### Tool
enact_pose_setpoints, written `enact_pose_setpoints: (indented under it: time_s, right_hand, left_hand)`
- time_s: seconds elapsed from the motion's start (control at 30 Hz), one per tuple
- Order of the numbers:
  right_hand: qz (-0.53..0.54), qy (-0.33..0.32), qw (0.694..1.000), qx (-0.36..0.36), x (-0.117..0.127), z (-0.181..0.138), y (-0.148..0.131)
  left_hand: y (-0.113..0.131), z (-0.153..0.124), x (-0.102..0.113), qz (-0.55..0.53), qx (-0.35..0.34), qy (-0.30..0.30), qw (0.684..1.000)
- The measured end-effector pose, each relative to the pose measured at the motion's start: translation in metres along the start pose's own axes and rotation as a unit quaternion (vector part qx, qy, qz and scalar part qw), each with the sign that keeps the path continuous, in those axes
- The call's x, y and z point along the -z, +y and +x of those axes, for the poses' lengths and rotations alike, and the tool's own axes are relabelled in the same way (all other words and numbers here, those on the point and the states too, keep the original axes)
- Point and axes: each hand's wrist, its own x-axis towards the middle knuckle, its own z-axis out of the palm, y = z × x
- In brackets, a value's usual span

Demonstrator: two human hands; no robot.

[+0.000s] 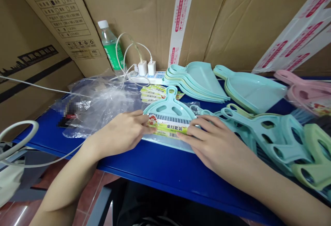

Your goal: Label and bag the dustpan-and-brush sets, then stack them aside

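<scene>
A light-blue dustpan and brush set (169, 108) lies flat in front of me, its handle pointing to the back and its grey bristles showing. Across it sits a yellow-green label card (169, 128) printed with a red mushroom; clear plastic film seems to cover the set. My left hand (124, 131) grips the left edge, fingers curled and thumb on the card. On the other side, my right hand (212, 139) holds the right edge, with its thumb on the card and fingers bent over the border. The fingertips underneath are hidden.
Clear plastic bags (100, 105) lie to the left. Several label cards (155, 93) and stacked blue dustpans (201, 77) are behind. Blue and green brushes (274, 139) pile up at right, near a pink set (307, 91). A bottle (112, 50) and power strip (155, 77) stand against cardboard.
</scene>
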Motion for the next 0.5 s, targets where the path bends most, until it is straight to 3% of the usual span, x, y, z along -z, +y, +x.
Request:
enact_pose_setpoints:
  time_s: [0.5]
  right_hand:
    - [-0.028,-0.002,0.999,0.028,0.015,-0.005,0.013]
  left_hand:
    - [-0.021,-0.008,0.008,-0.024,0.038,0.007,0.999]
